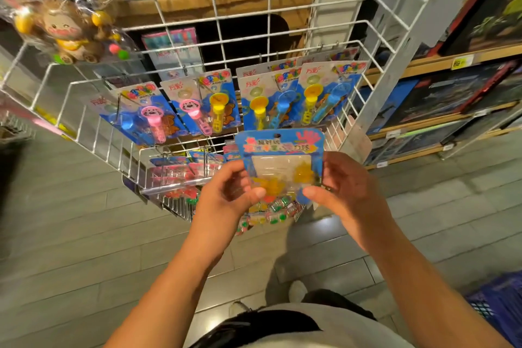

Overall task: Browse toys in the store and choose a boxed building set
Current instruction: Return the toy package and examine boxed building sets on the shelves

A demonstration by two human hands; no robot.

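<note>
No boxed building set chosen yet, I judge; dark boxes (pixel 440 99) sit untouched on shelves at right. Browsing only: blue carded toy pack (pixel 279 161) held before wire rack (pixel 214 45). Left hand (pixel 223 192) and right hand (pixel 344 189) pinch its lower corners, thumbs in front.

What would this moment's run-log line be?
phase: browsing | left hand + right hand: holding blue carded toy pack | boxed sets: untouched, right shelves

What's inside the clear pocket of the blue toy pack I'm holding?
Inside the blue toy pack, yellow spiky toys show through the clear pocket. The left hand and right hand thumbs cover its lower edge, so anything there is hidden.
</note>
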